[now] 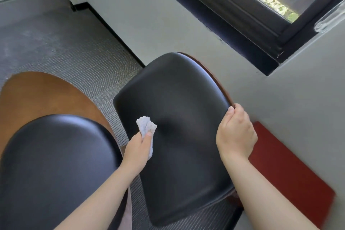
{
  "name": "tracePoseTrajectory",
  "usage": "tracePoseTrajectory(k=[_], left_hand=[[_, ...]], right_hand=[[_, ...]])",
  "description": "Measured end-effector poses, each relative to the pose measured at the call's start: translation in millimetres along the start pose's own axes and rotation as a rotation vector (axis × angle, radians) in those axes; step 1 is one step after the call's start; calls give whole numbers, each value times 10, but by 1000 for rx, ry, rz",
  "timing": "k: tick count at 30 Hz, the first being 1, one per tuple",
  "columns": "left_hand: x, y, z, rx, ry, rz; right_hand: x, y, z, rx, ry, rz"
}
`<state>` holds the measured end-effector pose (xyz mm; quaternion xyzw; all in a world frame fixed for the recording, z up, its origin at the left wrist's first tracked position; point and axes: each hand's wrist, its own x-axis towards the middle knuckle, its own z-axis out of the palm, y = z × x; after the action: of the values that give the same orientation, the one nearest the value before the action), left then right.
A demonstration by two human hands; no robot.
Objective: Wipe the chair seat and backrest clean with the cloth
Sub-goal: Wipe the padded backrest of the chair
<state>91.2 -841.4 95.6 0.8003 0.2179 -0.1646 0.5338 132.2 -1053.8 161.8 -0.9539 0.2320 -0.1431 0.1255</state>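
As I judge: cloth [146, 127] soft, light; chair pad [177, 108] slick.
Left hand [137, 148] pinches cloth; right hand [236, 134] clamps pad's right edge.

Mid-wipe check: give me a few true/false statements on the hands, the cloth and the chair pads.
1. The left hand holds the cloth. True.
2. The right hand hangs free. False: it grips the edge of the middle pad.
3. No hand grips the left pad. True.
4. The cloth is on the left pad. False: it is against the middle pad.
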Motion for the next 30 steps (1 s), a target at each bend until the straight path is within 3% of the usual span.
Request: tracePoseTrajectory(k=[7, 12, 15, 23, 30], left_hand=[[-388, 798, -91, 21, 75, 83], [-763, 1280, -64, 53, 236, 77], [-975, 1560, -9, 32, 298, 71], [-892, 1887, 162, 55, 282, 58], [-267, 2088, 137, 73, 222, 247]], right_hand=[[47, -10, -188, 134, -219, 55], [367, 142, -440, 395, -693, 111], [550, 223, -600, 401, -882, 66], [773, 189, -609, 376, -989, 15], [1028, -66, -377, 515, -836, 11]])
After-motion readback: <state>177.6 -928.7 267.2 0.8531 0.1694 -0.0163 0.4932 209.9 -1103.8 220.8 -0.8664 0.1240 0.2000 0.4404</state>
